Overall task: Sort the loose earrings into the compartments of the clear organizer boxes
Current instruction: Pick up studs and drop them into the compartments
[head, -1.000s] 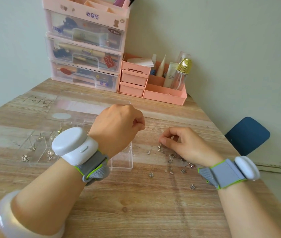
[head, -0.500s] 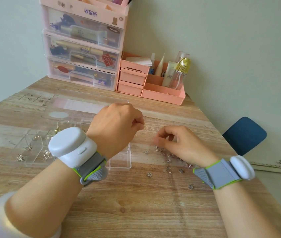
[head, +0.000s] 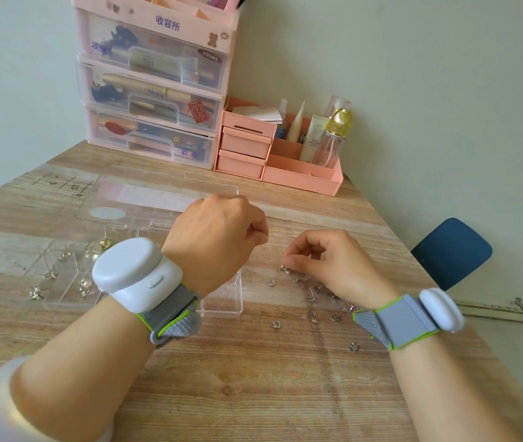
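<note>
A clear organizer box point(head: 221, 301) lies open on the wooden table, its lid point(head: 145, 199) folded back behind it. Several small earrings point(head: 62, 275) sit in its left compartments. My left hand point(head: 218, 237) hovers above the box's right end with fingers curled; what it holds, if anything, is hidden. To the right, several loose silver earrings point(head: 311, 298) lie scattered on the table. My right hand point(head: 330, 263) is over that pile, thumb and forefinger pinching a stud earring point(head: 283, 268) just above the table.
A pink stack of drawers point(head: 154, 87) stands against the back wall. Beside it is a pink desk organizer point(head: 298, 177) with tubes and a gold-capped bottle point(head: 336, 129). A blue chair point(head: 451, 250) stands off the table's right edge.
My right hand has lifted slightly from the pile with a stud earring pinched in its fingertips. My left hand has stayed above the box.
</note>
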